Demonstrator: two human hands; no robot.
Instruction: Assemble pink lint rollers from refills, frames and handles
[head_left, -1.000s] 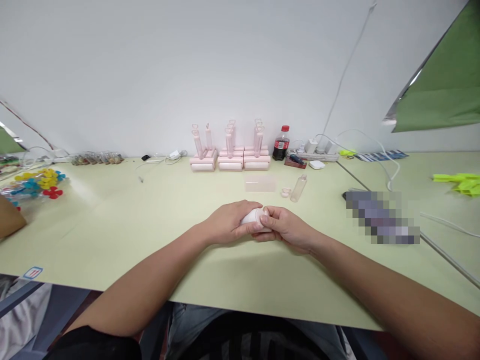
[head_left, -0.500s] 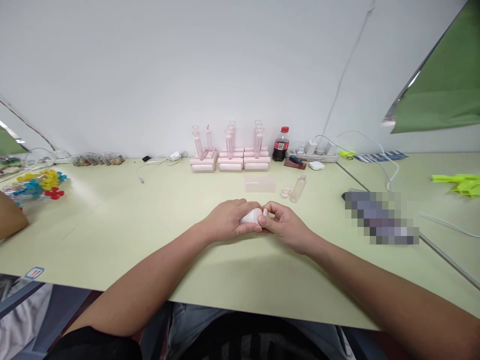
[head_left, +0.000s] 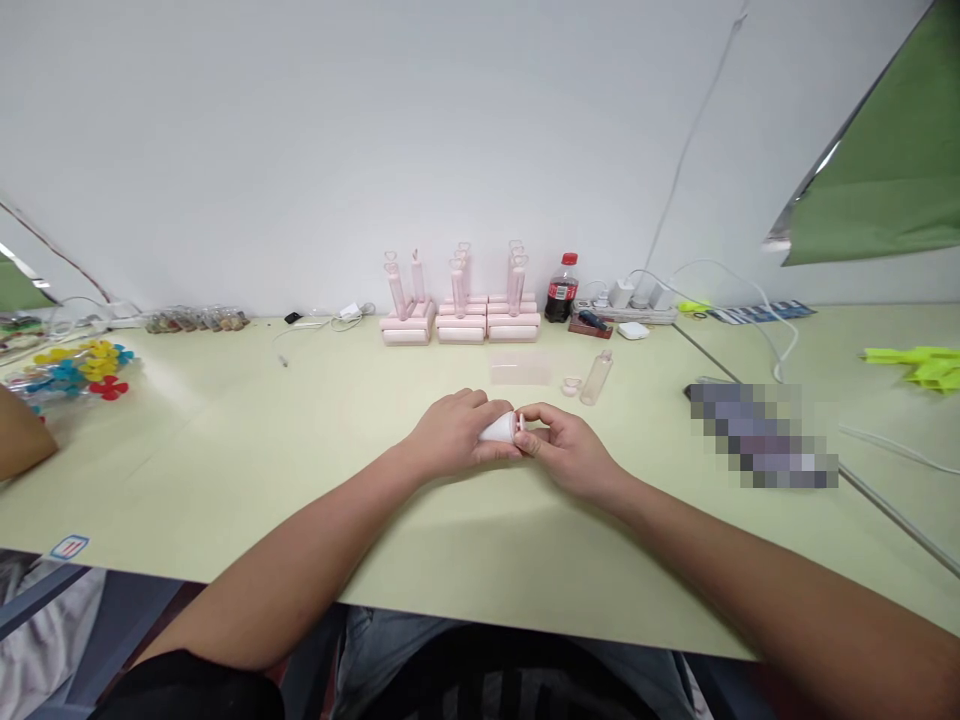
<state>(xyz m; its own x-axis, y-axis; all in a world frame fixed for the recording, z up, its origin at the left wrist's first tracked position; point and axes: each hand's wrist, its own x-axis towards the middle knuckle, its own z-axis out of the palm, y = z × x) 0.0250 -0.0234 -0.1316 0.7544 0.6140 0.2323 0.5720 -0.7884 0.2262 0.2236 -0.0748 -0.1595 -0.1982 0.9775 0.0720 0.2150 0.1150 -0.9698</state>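
Note:
My left hand (head_left: 457, 437) is wrapped round a white roll (head_left: 498, 428) just above the pale green table. At the roll's right end, my right hand (head_left: 564, 447) pinches a small pale pink piece (head_left: 521, 424) between thumb and fingers. Beyond the hands lies a translucent pink sheet or cover (head_left: 520, 369). To its right are a small pink ring-shaped part (head_left: 571, 386) and a clear pink handle tube (head_left: 597, 378), both on the table.
Pink rollers with upright handles (head_left: 461, 326) stand along the wall beside a cola bottle (head_left: 562, 288). A power strip (head_left: 634, 315) sits behind; a blurred item (head_left: 761, 437) lies right. Colourful plastic flowers (head_left: 94, 370) and another person's arm (head_left: 21, 432) are left.
My right hand has moved slightly left, bringing the small pink piece up against the roll's end. The roll has turned a little in my left hand.

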